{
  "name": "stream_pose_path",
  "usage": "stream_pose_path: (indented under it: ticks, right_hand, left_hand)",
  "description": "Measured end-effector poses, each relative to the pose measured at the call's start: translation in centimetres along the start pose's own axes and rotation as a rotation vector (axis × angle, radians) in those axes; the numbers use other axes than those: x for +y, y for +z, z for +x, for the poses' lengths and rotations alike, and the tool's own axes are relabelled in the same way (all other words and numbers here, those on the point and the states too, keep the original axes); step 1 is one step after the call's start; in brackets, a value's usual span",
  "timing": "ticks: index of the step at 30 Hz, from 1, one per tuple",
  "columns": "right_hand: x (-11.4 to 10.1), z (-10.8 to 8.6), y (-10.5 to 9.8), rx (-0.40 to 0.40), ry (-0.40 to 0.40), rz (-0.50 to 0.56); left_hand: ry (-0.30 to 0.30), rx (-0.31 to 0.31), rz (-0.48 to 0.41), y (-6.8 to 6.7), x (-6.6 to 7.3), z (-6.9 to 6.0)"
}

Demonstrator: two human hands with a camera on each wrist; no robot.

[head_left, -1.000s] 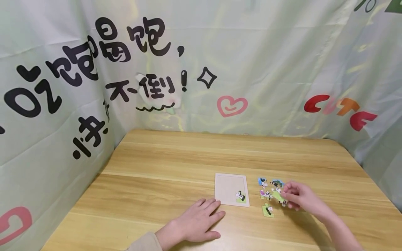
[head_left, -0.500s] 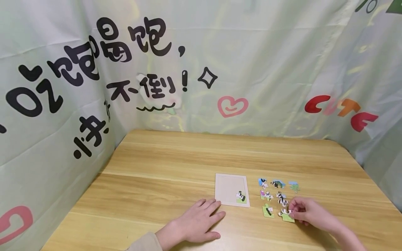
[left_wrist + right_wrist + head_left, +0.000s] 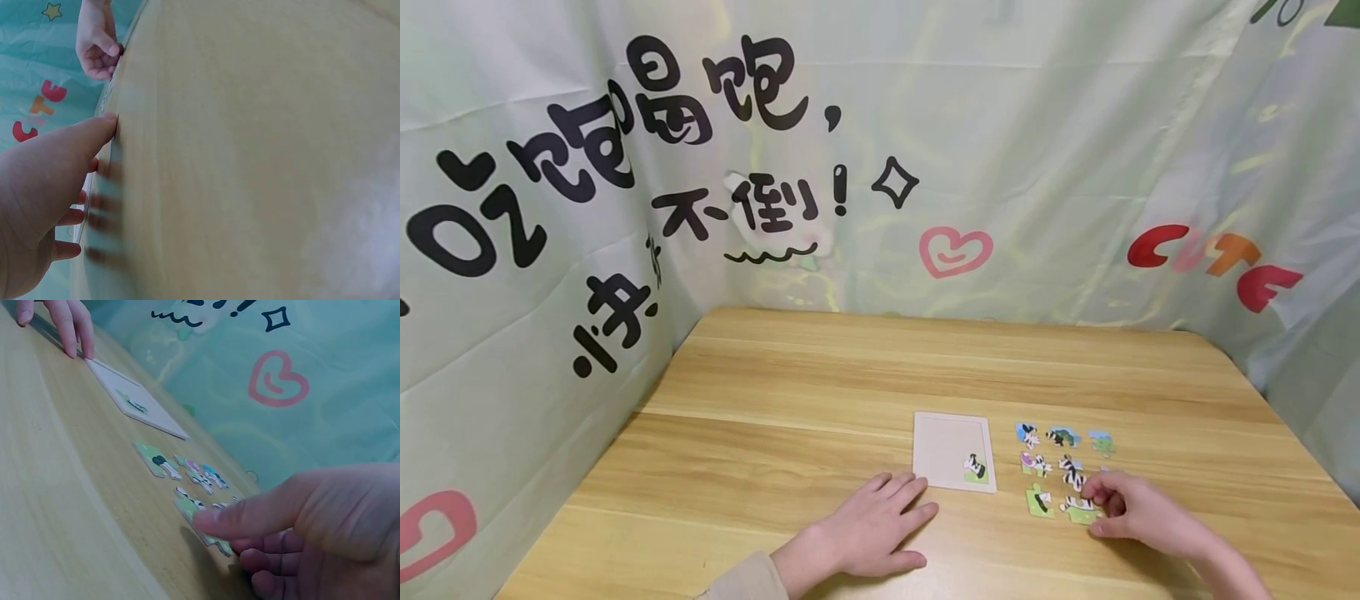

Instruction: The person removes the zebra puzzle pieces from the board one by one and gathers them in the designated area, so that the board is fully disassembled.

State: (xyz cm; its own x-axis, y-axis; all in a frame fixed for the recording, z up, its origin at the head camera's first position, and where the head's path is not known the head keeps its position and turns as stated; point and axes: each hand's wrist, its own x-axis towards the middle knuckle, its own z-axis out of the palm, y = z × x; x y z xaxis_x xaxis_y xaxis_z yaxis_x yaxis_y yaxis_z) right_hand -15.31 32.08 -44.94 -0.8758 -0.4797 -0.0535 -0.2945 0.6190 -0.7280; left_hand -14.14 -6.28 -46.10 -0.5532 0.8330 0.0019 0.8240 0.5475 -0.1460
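My left hand [image 3: 880, 529] lies palm down on the table with its fingers spread, the fingertips at the near left corner of a pale puzzle tray [image 3: 940, 450]. One panda puzzle piece [image 3: 976, 469] sits in the tray's near right corner. To the right of the tray, loose puzzle pieces [image 3: 1072, 473] lie in rough rows. My right hand [image 3: 1138, 512] pinches the right end of a green-bottomed puzzle piece [image 3: 1080, 511] in the nearest row, between thumb and curled forefinger. In the right wrist view the thumb [image 3: 215, 519] covers part of that piece. Another piece is mostly hidden behind the hand.
The wooden table [image 3: 820, 375] spreads beyond and to the left of the tray. Light printed cloth [image 3: 1037, 150] with black characters, a pink heart and coloured letters hangs behind and along both sides.
My right hand has brought the green-bottomed piece from over the middle row down to the nearest row and shifted its fingers there. The left hand stays in place.
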Motion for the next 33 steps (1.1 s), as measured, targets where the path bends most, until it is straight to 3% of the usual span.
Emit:
stream_pose_path:
  ticks: [12, 18, 27, 33]
  right_hand:
    - [-0.2, 0.0, -0.3, -0.023, 0.027, -0.013]
    - [-1.3, 0.5, -0.7, 0.029, 0.014, -0.051]
    - [-4.6, 3.7, -1.3, 0.084, -0.036, -0.106]
    - [-6.1, 6.5, -0.5, 0.104, -0.004, -0.072]
  left_hand:
    - [-0.004, -0.005, -0.015, -0.2, 0.0, 0.1]
    - [-0.005, -0.007, -0.012, -0.3, 0.1, 0.1]
    - [-0.007, 0.001, -0.021, -0.3, 0.1, 0.0]
    - [-0.002, -0.004, -0.013, -0.2, 0.1, 0.0]
